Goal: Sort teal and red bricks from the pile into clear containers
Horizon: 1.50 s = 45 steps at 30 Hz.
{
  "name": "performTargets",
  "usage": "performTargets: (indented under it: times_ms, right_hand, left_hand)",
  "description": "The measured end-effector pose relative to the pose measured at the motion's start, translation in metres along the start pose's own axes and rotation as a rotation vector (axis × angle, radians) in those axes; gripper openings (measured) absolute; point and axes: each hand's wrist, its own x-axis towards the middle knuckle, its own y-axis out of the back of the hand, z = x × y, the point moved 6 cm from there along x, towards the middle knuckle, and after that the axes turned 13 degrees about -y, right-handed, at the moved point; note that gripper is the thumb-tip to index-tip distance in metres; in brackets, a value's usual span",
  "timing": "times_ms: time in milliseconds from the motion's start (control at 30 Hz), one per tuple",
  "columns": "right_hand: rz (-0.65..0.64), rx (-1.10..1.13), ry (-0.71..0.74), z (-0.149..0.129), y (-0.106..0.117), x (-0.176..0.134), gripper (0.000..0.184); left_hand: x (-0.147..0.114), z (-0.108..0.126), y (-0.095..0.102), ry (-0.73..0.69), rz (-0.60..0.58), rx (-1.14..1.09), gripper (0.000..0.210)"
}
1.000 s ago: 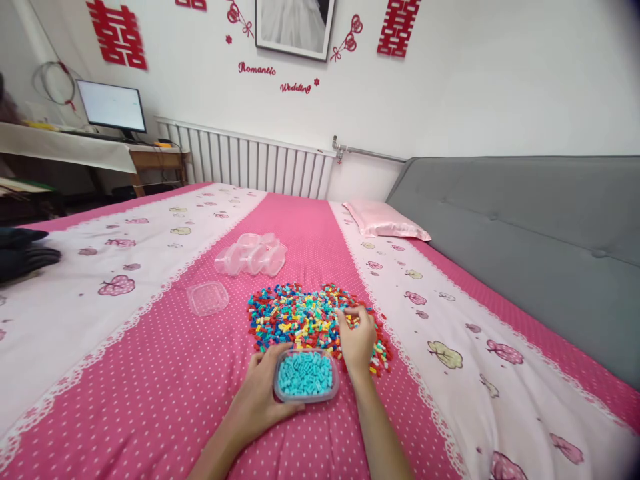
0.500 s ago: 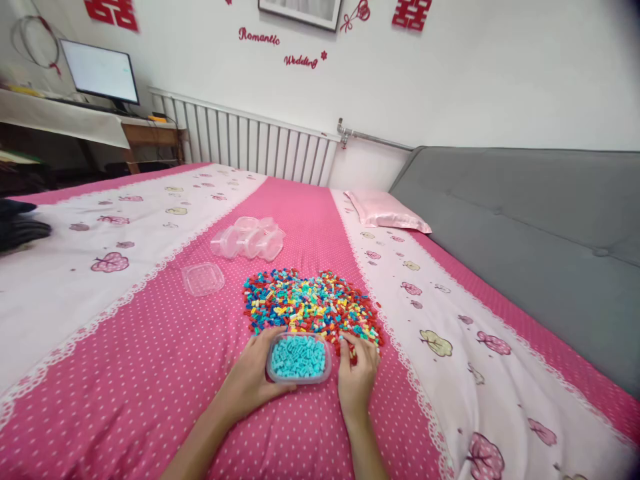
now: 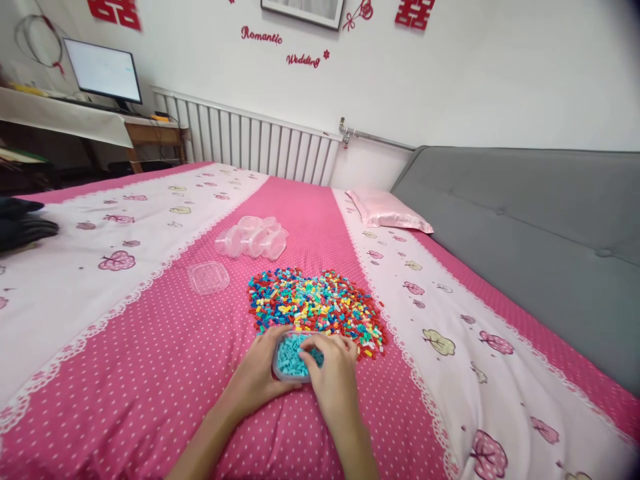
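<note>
"What are we holding?"

"We're cupping a clear tub [image 3: 285, 377] of turquoise bricks [image 3: 289, 358], our left hand [image 3: 259, 371] wrapping its side, just before the mixed pile [image 3: 315, 301]."

"And our right hand [image 3: 334, 373]?"

"It's no longer hovering beside the tub, as half a second ago; we're holding it over the turquoise bricks, thumb and fingertip nearly meeting. Whether they're pinching one, we can't tell."

"Any writing?"

"Red letters [image 3: 261, 36] are spelling 'Romantic' and 'Wedding'."

White wall [image 3: 480, 80], red lettering [image 3: 261, 35] above a radiator [image 3: 245, 141]
Gray padded headboard [image 3: 530, 207] at right — wooden desk [image 3: 155, 135], lit monitor [image 3: 103, 70] at far left.
</note>
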Motion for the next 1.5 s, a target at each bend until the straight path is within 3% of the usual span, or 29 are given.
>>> performTargets:
  times_ms: [200,400,667,1200,1400,1500]
  right_hand:
    - [0.007,-0.099,0.015,-0.004,-0.01,0.0,0.021]
    - [0.074,-0.103,0.045,-0.002,-0.006,-0.007,0.023]
    - [0.125,-0.112,0.081,0.004,-0.006,-0.015,0.044]
    - [0.087,-0.031,0.079,0.007,0.0,-0.018,0.044]
    - [0.218,0.124,0.031,0.039,0.02,0.002,0.032]
    - [0.326,0.13,0.03,0.068,0.017,0.013,0.033]
  left_hand:
    - [0.0,0.001,0.0,-0.022,0.015,-0.01,0.083]
    - [0.0,0.004,0.001,-0.028,0.017,-0.016,0.082]
    - [0.001,0.003,0.0,-0.015,0.008,-0.014,0.083]
    - [0.001,0.002,0.001,0.026,0.002,-0.013,0.082]
    - [0.003,0.004,0.002,0.036,-0.005,-0.016,0.084]
    - [0.003,0.002,0.002,0.041,-0.006,-0.02,0.081]
